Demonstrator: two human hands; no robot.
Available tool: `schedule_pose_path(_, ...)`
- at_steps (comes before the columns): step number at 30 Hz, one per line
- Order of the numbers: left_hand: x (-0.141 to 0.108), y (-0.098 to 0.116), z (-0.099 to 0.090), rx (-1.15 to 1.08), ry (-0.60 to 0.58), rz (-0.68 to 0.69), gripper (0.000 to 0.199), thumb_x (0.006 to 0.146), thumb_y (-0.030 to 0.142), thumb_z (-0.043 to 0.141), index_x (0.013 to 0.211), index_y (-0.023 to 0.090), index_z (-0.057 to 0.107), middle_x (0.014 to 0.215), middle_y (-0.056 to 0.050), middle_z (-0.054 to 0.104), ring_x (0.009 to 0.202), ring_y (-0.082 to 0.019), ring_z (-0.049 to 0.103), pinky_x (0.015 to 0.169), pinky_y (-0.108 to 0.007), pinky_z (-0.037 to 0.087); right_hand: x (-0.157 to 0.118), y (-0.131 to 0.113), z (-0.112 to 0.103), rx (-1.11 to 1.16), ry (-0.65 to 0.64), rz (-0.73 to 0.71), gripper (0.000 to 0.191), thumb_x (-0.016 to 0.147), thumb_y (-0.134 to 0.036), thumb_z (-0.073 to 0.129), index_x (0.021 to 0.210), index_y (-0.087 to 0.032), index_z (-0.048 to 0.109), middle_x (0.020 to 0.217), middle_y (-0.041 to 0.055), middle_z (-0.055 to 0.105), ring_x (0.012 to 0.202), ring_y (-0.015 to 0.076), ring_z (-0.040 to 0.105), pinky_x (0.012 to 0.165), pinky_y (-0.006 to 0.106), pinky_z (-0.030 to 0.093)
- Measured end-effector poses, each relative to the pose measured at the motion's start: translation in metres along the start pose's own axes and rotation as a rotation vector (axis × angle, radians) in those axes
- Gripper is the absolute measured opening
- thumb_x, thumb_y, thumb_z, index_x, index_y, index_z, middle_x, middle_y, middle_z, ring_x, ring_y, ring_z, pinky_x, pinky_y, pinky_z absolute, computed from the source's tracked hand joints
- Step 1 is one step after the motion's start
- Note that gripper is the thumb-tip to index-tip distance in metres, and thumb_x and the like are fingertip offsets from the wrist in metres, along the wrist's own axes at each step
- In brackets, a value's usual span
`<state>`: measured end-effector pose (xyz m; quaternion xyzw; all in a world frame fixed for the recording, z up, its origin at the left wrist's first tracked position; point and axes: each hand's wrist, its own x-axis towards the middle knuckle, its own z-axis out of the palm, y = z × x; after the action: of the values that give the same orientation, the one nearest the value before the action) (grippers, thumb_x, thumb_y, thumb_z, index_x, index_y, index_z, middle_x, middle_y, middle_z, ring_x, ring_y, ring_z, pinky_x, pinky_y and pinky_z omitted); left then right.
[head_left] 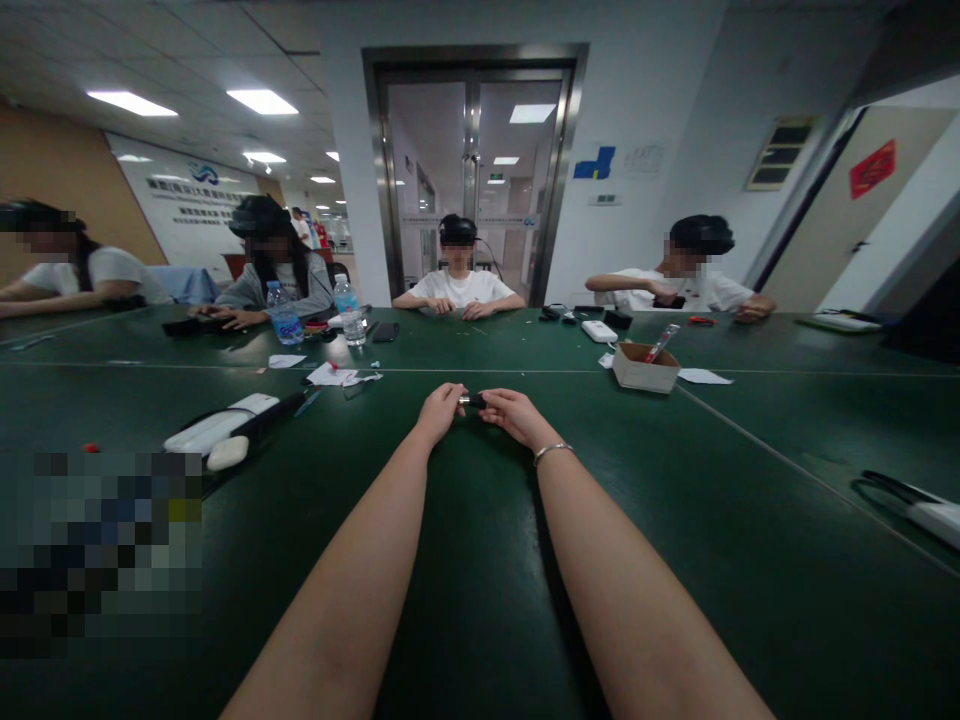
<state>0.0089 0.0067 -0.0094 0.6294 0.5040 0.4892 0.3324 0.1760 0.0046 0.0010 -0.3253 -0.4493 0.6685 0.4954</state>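
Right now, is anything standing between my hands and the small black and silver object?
Nothing visible does: your bare left hand grips the small black and silver object by its silver end, your bare right hand by its black end.

Both forearms (367,540) are bare, a slim silver bangle (551,449) circling the right wrist (543,436).

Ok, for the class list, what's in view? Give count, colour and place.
Table: one, green, foreground.
Small item: one, silver and black, near centre.
Bottles: two, clear with blue, left of centre.
Papers: several, white, table's far half.
Open box: one, beige, right of centre.
Long item: one, white, table's left.
Seated people: four, white or grey tops, across the table.
Glass doors: two, grey-framed, behind them.
Lower left: pixelated.
Left hand: one, bare, at item's silver end.
Right hand: one, bare, at black end.
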Motion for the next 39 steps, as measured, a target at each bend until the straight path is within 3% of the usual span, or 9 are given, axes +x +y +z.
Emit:
schedule_pose_path(23, 0.0026, -0.0052, -0.0001, -0.045, -0.032, 0.023, 0.025, 0.079, 0.031, 0.047, 0.093, 0.017, 0.062, 0.077, -0.003, 0.061, 0.065, -0.013, 0.053, 0.058, -0.023, 0.039, -0.0019, -0.0021, 0.0013, -0.005, -0.011, 0.008, 0.003, 0.081, -0.005, 0.062, 0.081, -0.008, 0.063, 0.065, 0.0064, 0.062, 0.057, 0.0121, 0.061, 0.053, 0.018, 0.053)
schedule_pose_path(32, 0.0019, -0.0032, 0.0007, -0.024, -0.04, 0.01, 0.026, 0.081, 0.032, 0.044, 0.092, 0.016, 0.062, 0.069, -0.003, 0.06, 0.064, -0.014, 0.054, 0.059, -0.024, 0.04, 0.0003, -0.0002, 0.0006, 0.008, -0.014, 0.007, 0.003, 0.081, -0.004, 0.062, 0.081, -0.007, 0.062, 0.066, 0.0072, 0.062, 0.056, 0.0122, 0.061, 0.052, 0.018, 0.052)
schedule_pose_path(39, 0.0029, -0.006, 0.0002, -0.015, -0.04, 0.022, 0.022, 0.076, 0.023, 0.05, 0.093, 0.017, 0.063, 0.086, -0.004, 0.063, 0.072, -0.014, 0.055, 0.066, -0.025, 0.044, -0.0006, -0.0006, 0.0005, 0.008, -0.011, 0.009, 0.003, 0.081, -0.004, 0.062, 0.081, -0.007, 0.063, 0.064, 0.0069, 0.062, 0.055, 0.0119, 0.06, 0.053, 0.018, 0.052)
